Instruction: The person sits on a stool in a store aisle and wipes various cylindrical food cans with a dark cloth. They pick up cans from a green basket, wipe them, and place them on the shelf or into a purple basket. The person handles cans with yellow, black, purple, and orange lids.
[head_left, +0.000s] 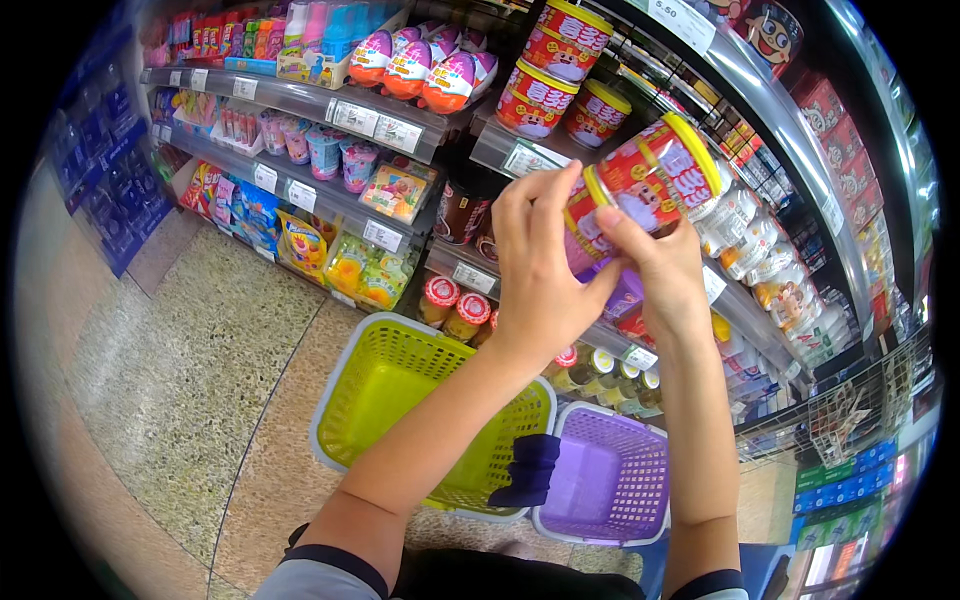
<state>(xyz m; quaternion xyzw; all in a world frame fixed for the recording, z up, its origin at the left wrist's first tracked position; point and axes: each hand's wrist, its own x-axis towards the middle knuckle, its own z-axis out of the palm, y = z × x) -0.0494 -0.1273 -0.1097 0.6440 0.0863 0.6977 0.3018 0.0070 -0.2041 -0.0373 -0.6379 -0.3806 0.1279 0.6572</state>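
Two red tins with yellow lids, stacked end to end and tilted, are between my hands in front of the shelf. My right hand (664, 259) grips them from below, its thumb across the front of the upper tin (652, 174). At the left end of the lower tin (589, 225), my left hand (536, 262) curls its fingers around the side. Similar red tins (535, 99) stand stacked on the shelf just beyond. Below my forearms are a green plastic basket (382, 382) and a smaller purple plastic basket (581, 480), side by side on the floor.
Egg-shaped packs (450, 81) stand on the upper left shelf (300, 94), above cups and candy bags (301, 244). Jars with red lids (466, 315) sit low behind the green basket. White-wrapped packs (750, 240) fill the right shelf. A dark cloth wrap (529, 469) hangs over the green basket's rim.
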